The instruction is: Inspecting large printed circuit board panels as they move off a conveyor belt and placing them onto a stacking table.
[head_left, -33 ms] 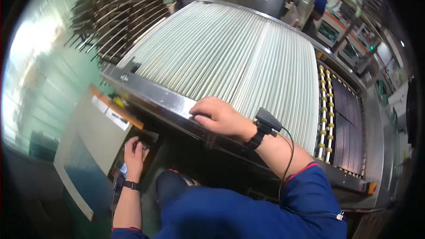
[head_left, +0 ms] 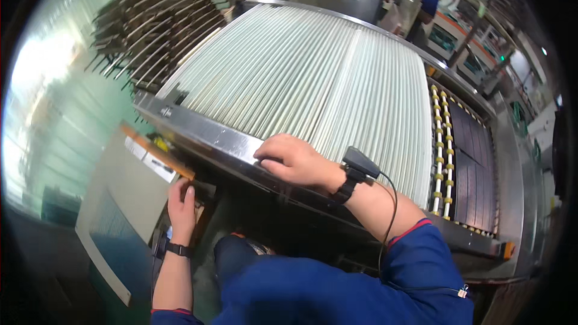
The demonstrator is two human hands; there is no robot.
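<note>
My right hand (head_left: 290, 159) lies on the near metal rail (head_left: 226, 138) of a large roller conveyor, fingers bent down over the edge with the thumb beside them. Just beyond it stretch closely set pale rollers (head_left: 283, 72). A black device on a strap (head_left: 361, 161) sits on my right wrist, a cable trailing from it. Lower left, my left hand (head_left: 182, 207) reaches up to the end of the orange edging (head_left: 159, 153) of a pale cabinet-like panel (head_left: 120, 186). Its thumb and forefinger are slightly apart with nothing visible between them; the other fingers are partly hidden.
Dark panels (head_left: 472, 183) lie at the right, beside white rods with yellow rings (head_left: 447, 156). A rack of metal bars (head_left: 165, 30) stands at the far left. A grey machine (head_left: 346, 0) is at the back, with a person (head_left: 428, 5) to its right.
My left hand has risen slightly to the orange edging. The dark panels have shifted a little toward me. My right hand keeps its place on the rail as the view shifts slightly.
</note>
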